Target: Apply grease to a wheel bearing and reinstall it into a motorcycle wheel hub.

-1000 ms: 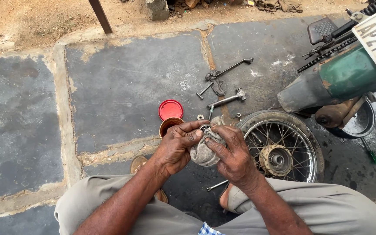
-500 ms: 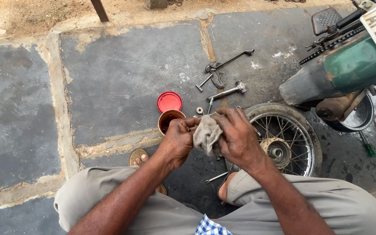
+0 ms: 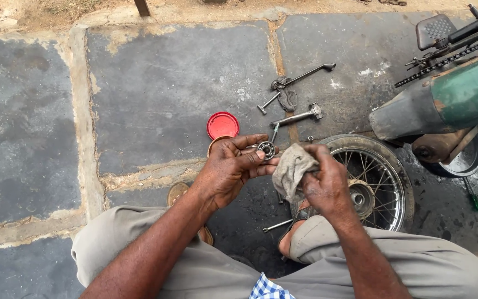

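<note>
The stone floor (image 3: 161,88) is lying under everything, grey and cracked. A green bike (image 3: 460,94) is standing at the top right. A spoked wheel (image 3: 369,185) is lying flat on the floor just in front of it, near the person's right knee. The left hand (image 3: 230,169) is pinching a small round metal bearing (image 3: 266,149) between thumb and fingertips, holding it up over the floor. The right hand (image 3: 325,185) is closing around a grey rag (image 3: 291,169), just beside the bearing but not touching it. So both hands are holding something, close together. A red lid (image 3: 222,125) is sitting on the floor past the left hand, with a tin (image 3: 215,145) peeking out next to it. Metal tools (image 3: 297,94) are lying farther off on the floor.
</note>
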